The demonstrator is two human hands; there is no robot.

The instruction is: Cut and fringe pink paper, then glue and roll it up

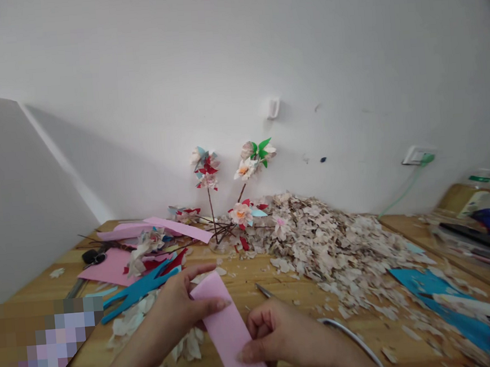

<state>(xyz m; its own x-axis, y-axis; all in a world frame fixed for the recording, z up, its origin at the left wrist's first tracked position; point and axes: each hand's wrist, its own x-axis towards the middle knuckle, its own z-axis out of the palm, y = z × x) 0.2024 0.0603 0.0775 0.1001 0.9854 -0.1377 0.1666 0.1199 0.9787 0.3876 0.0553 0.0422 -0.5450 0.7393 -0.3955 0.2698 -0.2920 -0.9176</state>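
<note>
A folded strip of pink paper [226,326] slants across the front of the table between my hands. My left hand [190,301] pinches its upper end, thumb on top and fingers behind. Lower down, my right hand [269,334] grips the right edge between thumb and curled fingers. Beside the right hand, a pointed metal tip [262,289] shows, and a pale curved loop [352,336] lies near the wrist. They look like parts of scissors, mostly hidden by the hand. Pale dried petals [132,322] lie by my left forearm.
Handmade flowers on twigs [214,220] lean near the wall. A heap of dried petals [326,239] spreads over the right. Blue cut paper [138,291] and pink sheets [111,264] lie left. At right are blue paper [445,303], a bottle [462,197] and a plugged-in green cable [402,191].
</note>
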